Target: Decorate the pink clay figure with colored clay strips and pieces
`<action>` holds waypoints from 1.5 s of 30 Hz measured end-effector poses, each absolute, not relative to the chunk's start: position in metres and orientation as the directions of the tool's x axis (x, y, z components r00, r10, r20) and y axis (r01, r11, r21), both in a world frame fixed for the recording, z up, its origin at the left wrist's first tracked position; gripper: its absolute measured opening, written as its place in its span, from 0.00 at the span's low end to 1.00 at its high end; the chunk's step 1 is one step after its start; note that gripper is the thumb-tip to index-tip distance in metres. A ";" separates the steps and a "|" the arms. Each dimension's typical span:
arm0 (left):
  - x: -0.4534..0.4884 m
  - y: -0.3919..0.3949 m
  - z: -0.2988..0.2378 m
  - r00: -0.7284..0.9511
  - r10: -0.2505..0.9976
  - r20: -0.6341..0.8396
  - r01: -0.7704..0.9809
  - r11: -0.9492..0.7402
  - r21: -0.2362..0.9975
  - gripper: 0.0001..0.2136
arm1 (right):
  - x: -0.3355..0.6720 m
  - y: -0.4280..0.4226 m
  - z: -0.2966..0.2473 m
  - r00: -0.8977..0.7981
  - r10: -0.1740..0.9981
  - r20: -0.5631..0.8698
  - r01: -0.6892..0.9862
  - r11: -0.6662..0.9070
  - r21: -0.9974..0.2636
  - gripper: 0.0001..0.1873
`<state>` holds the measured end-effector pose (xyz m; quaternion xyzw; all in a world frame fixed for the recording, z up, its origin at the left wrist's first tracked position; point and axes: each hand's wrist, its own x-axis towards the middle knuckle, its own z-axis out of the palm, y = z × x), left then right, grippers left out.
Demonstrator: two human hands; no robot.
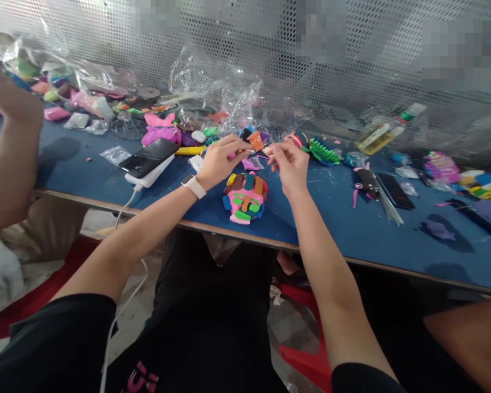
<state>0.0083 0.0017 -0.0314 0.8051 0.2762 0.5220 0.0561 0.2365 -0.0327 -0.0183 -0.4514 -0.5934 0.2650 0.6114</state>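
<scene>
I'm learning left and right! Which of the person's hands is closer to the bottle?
Right. The right hand is left of the bottle; the left hand is farther left.

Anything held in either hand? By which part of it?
Can't tell: left hand and right hand are in pinching poses, but anything held is too small to make out.

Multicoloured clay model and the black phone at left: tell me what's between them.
In the head view, the left hand, its wrist in a pale watch band, comes between the clay model and the phone; a white scrap lies beyond the wrist.
</scene>
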 end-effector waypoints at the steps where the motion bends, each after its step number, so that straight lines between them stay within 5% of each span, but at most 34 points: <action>1: 0.008 0.003 -0.032 0.307 0.492 0.815 0.375 -0.849 0.371 0.09 | 0.235 -0.034 -0.019 0.123 0.868 0.481 0.194 0.455 -0.869 0.34; 10: 0.017 0.010 -0.042 0.292 0.329 0.898 0.326 -0.917 0.230 0.09 | 0.216 -0.039 -0.024 0.063 0.876 0.479 0.108 0.471 -0.876 0.35; 17: 0.015 0.010 -0.043 0.364 0.266 0.893 0.388 -0.915 0.115 0.11 | 0.216 -0.041 -0.026 0.010 0.856 0.517 0.225 0.502 -0.835 0.36; 27: 0.009 -0.001 -0.036 0.330 0.437 0.837 0.408 -0.865 0.291 0.07 | 0.234 -0.021 -0.038 0.200 0.789 0.580 0.173 0.555 -0.814 0.35; 38: 0.009 0.000 -0.034 0.365 0.472 0.802 0.349 -0.868 0.352 0.11 | 0.227 -0.027 -0.034 0.019 0.907 0.420 -0.014 0.420 -0.907 0.32; 45: 0.012 -0.005 -0.032 0.323 0.522 0.790 0.319 -0.846 0.428 0.06 | 0.222 -0.034 -0.030 -0.042 0.928 0.371 -0.080 0.367 -0.927 0.32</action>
